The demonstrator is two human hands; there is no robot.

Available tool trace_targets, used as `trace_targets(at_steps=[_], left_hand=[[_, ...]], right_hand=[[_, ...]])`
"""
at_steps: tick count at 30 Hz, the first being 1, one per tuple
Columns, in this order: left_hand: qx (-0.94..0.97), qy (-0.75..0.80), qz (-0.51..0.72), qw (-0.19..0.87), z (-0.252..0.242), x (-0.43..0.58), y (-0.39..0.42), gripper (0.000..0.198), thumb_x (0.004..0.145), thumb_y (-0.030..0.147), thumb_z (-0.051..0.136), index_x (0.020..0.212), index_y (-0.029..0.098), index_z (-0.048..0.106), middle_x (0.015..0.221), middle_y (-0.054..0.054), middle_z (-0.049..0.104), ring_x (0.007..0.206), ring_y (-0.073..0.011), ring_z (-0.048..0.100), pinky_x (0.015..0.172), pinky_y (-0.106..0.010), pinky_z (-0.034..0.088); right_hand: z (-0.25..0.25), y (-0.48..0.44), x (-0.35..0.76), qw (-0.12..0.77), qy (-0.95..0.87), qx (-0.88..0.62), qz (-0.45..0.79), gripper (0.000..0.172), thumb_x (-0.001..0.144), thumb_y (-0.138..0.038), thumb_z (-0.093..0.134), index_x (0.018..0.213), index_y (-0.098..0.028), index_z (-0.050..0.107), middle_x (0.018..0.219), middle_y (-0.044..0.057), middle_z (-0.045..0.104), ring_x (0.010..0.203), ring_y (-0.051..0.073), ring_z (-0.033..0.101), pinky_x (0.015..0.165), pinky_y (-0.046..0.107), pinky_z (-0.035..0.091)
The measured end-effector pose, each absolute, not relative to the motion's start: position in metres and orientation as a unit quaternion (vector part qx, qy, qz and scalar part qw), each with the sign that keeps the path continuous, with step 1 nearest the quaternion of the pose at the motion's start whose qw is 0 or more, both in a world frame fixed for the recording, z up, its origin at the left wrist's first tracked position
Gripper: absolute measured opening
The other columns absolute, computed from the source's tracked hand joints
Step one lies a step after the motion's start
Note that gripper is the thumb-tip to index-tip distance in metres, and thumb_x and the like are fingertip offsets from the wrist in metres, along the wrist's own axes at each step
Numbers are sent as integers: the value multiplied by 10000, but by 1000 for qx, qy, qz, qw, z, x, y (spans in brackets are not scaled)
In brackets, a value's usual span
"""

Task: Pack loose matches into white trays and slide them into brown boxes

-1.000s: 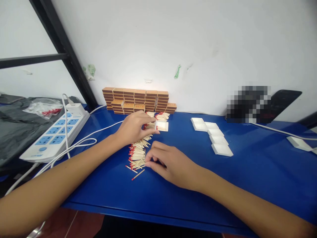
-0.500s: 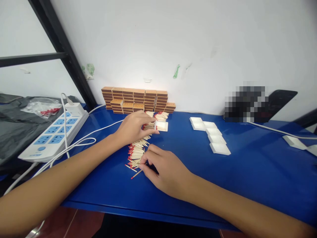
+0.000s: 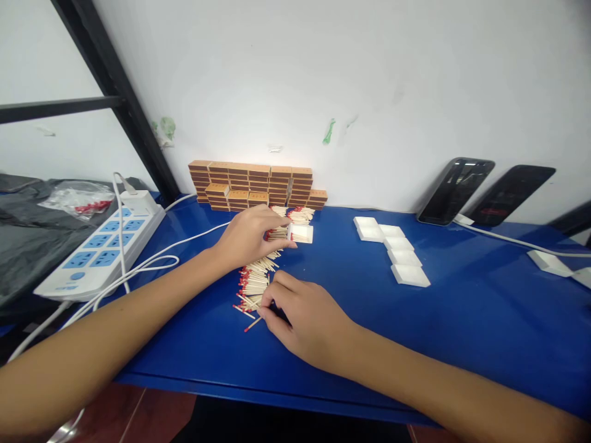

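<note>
My left hand [image 3: 249, 239] is closed on a small white matchbox tray [image 3: 303, 232], its thumb and fingers at the tray's left end. A few matchsticks lie inside the tray. Below it, my right hand [image 3: 307, 317] pinches at the near end of a long pile of red-tipped matchsticks [image 3: 255, 284]. One loose matchstick [image 3: 252, 325] slants out from under those fingertips. Part of the pile is covered by my left hand. Another bunch of matchsticks [image 3: 301, 215] lies just behind the tray.
Stacked brown matchboxes [image 3: 249, 184] stand against the wall. More white trays [image 3: 401, 257] lie to the right on the blue table [image 3: 332, 384]. Two phones [image 3: 456, 191] lean at the back right. A power strip [image 3: 104, 246] with loose white cables sits at the left.
My right fingertips have shifted very slightly left at the end of the matchstick pile. My left hand and the tray stay in place.
</note>
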State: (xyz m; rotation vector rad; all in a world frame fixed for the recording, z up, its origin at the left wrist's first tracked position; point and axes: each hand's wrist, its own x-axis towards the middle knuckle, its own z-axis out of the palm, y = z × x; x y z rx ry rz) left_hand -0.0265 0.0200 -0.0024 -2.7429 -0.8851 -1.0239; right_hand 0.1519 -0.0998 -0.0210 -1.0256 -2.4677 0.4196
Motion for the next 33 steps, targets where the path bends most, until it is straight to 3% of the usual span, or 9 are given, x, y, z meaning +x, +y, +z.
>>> trace_targets(at_steps=[10, 20, 33], left_hand=[[-897, -291, -329, 47, -3, -26, 21, 402, 881, 555, 756, 1059, 194, 762, 874, -51, 755, 837, -207, 653, 778, -344, 513], [-896, -295, -330, 40, -3, -28, 22, 415, 887, 564, 746, 1073, 193, 756, 904, -60, 763, 873, -215, 675, 795, -345, 528], [-897, -288, -332, 46, -3, -28, 21, 423, 891, 559, 740, 1097, 190, 749, 912, -59, 765, 859, -215, 673, 772, -339, 520]], right_hand=[[-18, -96, 151, 158, -907, -379, 91, 141, 1030, -235, 565, 942, -171, 653, 980, 50, 650, 681, 150, 592, 571, 293, 346], [1, -89, 167, 167, -909, -350, 151, 94, 1040, -212, 563, 977, -174, 622, 1014, 44, 616, 776, 151, 594, 676, 286, 438], [-13, -80, 168, 127, -939, -289, 135, 161, 1070, -297, 538, 1033, -192, 654, 1044, 32, 620, 776, 135, 587, 675, 270, 419]])
